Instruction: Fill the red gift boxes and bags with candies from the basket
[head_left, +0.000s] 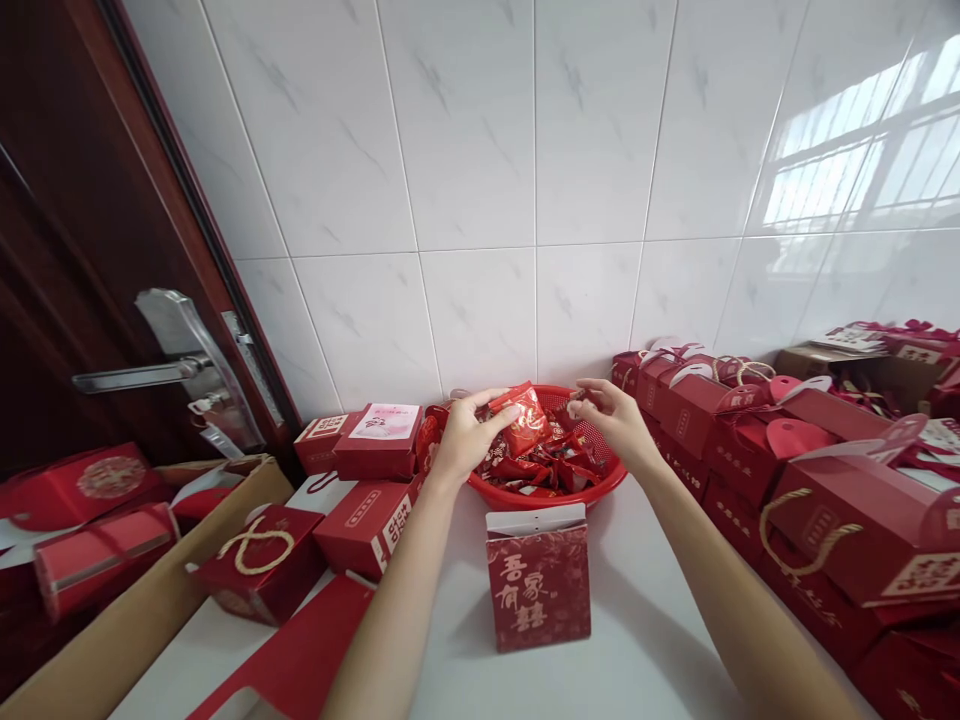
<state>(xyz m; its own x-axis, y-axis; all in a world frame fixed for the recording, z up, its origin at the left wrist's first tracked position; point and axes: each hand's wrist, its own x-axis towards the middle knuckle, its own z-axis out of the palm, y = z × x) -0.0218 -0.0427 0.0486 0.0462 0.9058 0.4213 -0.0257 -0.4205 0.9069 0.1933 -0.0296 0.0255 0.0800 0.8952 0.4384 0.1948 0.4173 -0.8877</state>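
Note:
Over the left part of a red plastic basket (495,497), my left hand (472,430) holds a shiny red packet (527,420) between thumb and fingers. My right hand (611,418) is above the basket's right side, its thumb and fingers pinched together on something too small to make out. Several red wrapped packets (551,465) lie in the basket. In front of the basket a dark red box (538,590) with gold characters stands upright on the white table (622,640), its white flap raised. Neither hand touches this box.
Red gift boxes (870,510) are stacked along the right. More red boxes (367,520) sit at the left, beside an open cardboard carton (142,590) holding others. A tiled wall (480,160) rises behind, and a dark door (90,250) is at far left.

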